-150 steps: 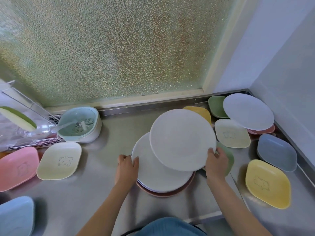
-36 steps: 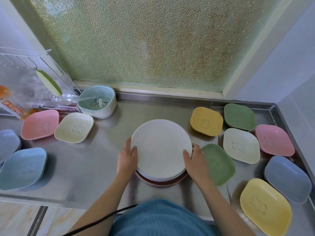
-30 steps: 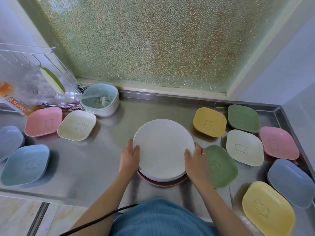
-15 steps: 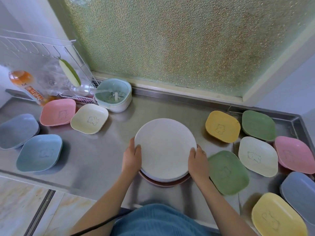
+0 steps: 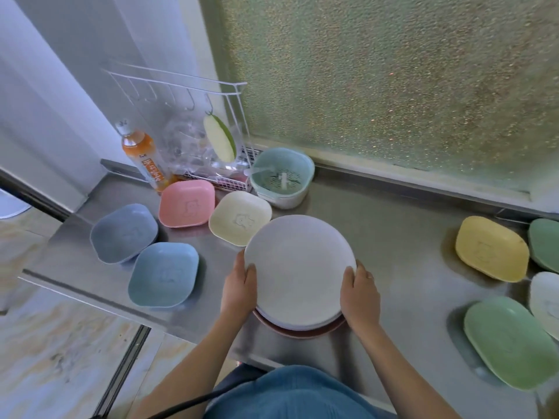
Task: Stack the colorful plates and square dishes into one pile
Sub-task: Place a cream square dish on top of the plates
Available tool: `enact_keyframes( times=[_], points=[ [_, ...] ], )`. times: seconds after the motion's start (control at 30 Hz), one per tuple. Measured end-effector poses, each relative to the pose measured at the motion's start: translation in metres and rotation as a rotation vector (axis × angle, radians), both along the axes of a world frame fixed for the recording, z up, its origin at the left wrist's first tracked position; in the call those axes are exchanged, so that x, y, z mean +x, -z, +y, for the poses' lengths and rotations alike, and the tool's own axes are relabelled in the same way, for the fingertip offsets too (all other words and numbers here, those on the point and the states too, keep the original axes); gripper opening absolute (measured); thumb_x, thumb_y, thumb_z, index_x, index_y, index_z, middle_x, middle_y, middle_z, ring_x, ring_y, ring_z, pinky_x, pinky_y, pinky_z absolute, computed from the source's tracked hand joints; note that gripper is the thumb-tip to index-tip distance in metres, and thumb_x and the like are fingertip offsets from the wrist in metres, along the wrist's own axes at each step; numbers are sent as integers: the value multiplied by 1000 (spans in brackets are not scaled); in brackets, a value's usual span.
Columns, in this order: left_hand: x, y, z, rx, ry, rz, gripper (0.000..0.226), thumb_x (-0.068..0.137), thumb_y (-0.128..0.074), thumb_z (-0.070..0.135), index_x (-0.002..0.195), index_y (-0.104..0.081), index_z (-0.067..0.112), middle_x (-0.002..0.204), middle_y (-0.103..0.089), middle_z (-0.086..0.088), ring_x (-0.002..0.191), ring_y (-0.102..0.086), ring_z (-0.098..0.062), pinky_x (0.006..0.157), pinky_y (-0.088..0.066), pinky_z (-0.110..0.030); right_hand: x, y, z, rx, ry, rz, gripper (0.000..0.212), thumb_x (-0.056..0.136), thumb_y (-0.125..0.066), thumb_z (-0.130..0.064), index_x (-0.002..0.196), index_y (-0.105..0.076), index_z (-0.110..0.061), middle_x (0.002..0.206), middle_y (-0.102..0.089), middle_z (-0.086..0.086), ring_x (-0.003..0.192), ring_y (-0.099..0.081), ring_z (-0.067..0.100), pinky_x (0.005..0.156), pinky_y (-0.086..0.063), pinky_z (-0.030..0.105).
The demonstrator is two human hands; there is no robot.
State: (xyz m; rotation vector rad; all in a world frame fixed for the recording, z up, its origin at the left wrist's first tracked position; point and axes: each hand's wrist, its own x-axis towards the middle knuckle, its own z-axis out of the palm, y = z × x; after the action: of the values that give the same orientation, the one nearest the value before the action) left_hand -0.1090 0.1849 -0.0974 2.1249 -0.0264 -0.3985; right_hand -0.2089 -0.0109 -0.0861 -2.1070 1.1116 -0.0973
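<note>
A pile of round plates (image 5: 299, 267), pale on top with a reddish one at the bottom, sits at the front of the steel counter (image 5: 393, 237). My left hand (image 5: 240, 284) grips its left rim and my right hand (image 5: 360, 293) grips its right rim. Left of the pile lie square dishes: cream (image 5: 240, 217), pink (image 5: 187, 203), grey-blue (image 5: 124, 232) and light blue (image 5: 165, 273). On the right lie a yellow dish (image 5: 491, 247), a green dish (image 5: 511, 341), another green one (image 5: 546, 243) and a pale one (image 5: 547, 300), both cut by the frame edge.
A teal strainer basket (image 5: 282, 176) stands at the back by the frosted window. A wire rack (image 5: 193, 137) with a hanging sponge and an orange drink bottle (image 5: 142, 160) fill the back left corner. The counter's front edge (image 5: 90, 296) drops to the floor.
The view has swung left, bringing the left dishes and the bottle into sight. Both hands stay on the pile's rim, and the pile now sits closer to the cream dish.
</note>
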Motion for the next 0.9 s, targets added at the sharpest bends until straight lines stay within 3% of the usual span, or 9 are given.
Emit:
enact_keyframes(
  times=[0.17, 0.33, 0.47, 0.57, 0.67, 0.77, 0.83, 0.9],
  points=[
    [23, 2, 24, 16, 81, 3, 36, 93, -33, 32, 128, -35, 35, 97, -59, 5, 81, -57, -15, 73, -43, -32, 6, 5, 31, -33, 90, 31, 46, 98, -27, -31, 136, -42, -10, 131, -51, 19, 112, -53, 38, 95, -42, 45],
    [58, -3, 34, -26, 21, 0, 24, 84, -39, 38, 104, -52, 35, 91, -66, 10, 80, -62, -13, 68, -49, -30, 9, 7, 39, -45, 143, 39, 45, 98, -29, -30, 136, -43, -11, 130, -53, 19, 114, -52, 38, 97, -39, 44],
    [97, -1, 41, 62, -104, 38, 19, 90, -42, 23, 99, -48, 8, 92, -61, -12, 83, -57, -34, 70, -46, -39, 9, 9, 40, -52, 172, 24, 41, 98, -32, -30, 132, -48, -12, 125, -56, 18, 112, -53, 37, 96, -39, 43],
    [123, 2, 43, 102, -114, 181, 33, 92, -42, 27, 90, -55, -4, 86, -63, -22, 81, -59, -37, 75, -49, -41, 8, 11, 42, -56, 192, 9, 40, 98, -32, -30, 127, -51, -12, 120, -59, 17, 109, -55, 36, 93, -40, 41],
    [140, 3, 39, -17, -213, 347, 30, 90, -49, 20, 102, -58, -6, 98, -65, -27, 76, -63, -37, 76, -56, -48, 8, 10, 44, -48, 201, -13, 37, 97, -31, -30, 121, -55, -14, 116, -62, 13, 105, -56, 33, 88, -40, 37],
    [150, 1, 33, -176, -318, 519, 35, 84, -47, 4, 118, -50, -4, 114, -59, -27, 76, -65, -40, 61, -59, -44, 8, 8, 45, -30, 198, -14, 37, 97, -30, -31, 121, -55, -18, 116, -62, 10, 104, -56, 29, 85, -39, 34],
    [151, -2, 31, -159, -332, 526, 42, 82, -45, 4, 124, -46, 0, 117, -58, -25, 83, -66, -40, 56, -58, -41, 9, 6, 44, -11, 195, -11, 38, 97, -29, -32, 124, -54, -20, 117, -61, 8, 105, -56, 27, 84, -39, 33],
    [149, -9, 28, -99, -349, 454, 44, 83, -47, 9, 127, -42, 2, 120, -56, -22, 89, -63, -40, 65, -57, -43, 8, 4, 44, -2, 190, -18, 38, 97, -29, -31, 125, -53, -20, 118, -61, 8, 104, -55, 27, 85, -39, 34]
  ],
)
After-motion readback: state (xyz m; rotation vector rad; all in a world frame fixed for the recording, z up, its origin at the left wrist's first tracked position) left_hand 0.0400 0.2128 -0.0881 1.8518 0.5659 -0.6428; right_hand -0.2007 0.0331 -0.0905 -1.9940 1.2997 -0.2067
